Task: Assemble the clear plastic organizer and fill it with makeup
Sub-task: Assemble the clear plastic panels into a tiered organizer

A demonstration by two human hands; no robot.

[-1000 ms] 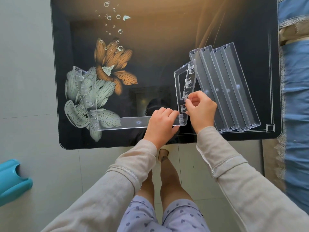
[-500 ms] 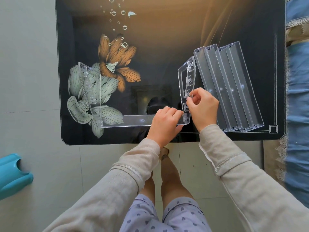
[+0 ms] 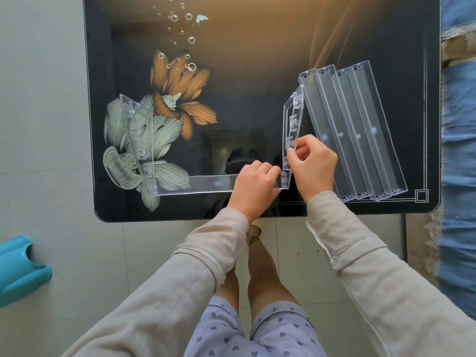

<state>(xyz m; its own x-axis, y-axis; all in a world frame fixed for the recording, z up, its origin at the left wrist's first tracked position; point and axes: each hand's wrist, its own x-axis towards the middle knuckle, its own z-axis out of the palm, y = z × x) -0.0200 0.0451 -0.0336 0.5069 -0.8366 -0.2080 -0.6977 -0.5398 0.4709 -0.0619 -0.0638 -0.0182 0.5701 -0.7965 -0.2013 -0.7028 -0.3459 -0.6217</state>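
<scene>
Tipped nearer to upright than a second ago, the right side panel now shows me mostly its edge. On the dark flowered table the organizer is a half-built U. Its left side panel stands, the bottom shelf lies along the near edge, and the right panel rises at that shelf's right end. Four loose shelves lie fanned just beside that panel, the nearest seemingly touching its far corner, so I would keep any swing short. A turquoise plastic thing sits on the floor, well apart, and no makeup shows. My left hand has its fingers curled over the shelf's right end, gripping it. My right hand pinches the panel's near edge between thumb and forefinger. I judge the corner tab not yet seated. I would hold the shelf flat, square the panel, and press low by the joint, since thin plastic likely flexes higher up.
</scene>
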